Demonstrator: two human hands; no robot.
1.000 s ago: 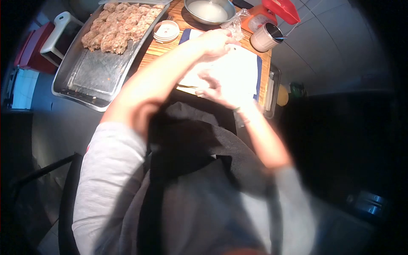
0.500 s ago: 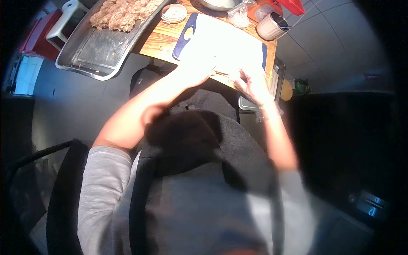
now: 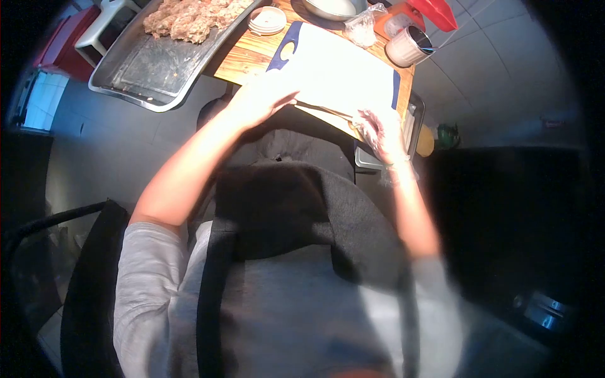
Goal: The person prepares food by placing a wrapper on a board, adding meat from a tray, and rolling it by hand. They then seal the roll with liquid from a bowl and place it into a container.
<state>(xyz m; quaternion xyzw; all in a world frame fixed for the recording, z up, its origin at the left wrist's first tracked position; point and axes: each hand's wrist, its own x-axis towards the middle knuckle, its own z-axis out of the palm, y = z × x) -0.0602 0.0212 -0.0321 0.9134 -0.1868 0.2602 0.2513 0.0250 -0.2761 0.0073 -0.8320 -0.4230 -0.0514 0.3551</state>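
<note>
Both hands have drawn apart along the near edge of the cutting board (image 3: 340, 69) since half a second ago: the left hand (image 3: 261, 97) has slid from the middle of that edge toward the board's near-left corner, and the right hand (image 3: 381, 132) has dropped off the near-right corner toward the person's body. Largest in view is the wooden table (image 3: 242, 60), with a long metal tray (image 3: 142, 66) overhanging its left edge; raw minced-meat portions (image 3: 189, 16) are packed at the tray's far end and its near end is bare and smeared. The white, blue-rimmed cutting board lies at the near edge of the table, toward the right corner, overexposed so that nothing on it can be made out. A smaller metal tray (image 3: 413, 123) sticks out past the right edge of the table, just beside the right hand. The left hand lies palm down with its fingers stretched out and touching the board's near-left corner, gripping nothing visible. The right hand, in a thin clear glove, has its fingers loosely curled; whether they hold anything cannot be told. Along the far edge sit a steel bowl (image 3: 334, 7), an orange scale (image 3: 394, 19), a pale cup (image 3: 408, 47), a stack of small white lids (image 3: 267, 20) and a crumpled plastic bag (image 3: 364, 28).
</note>
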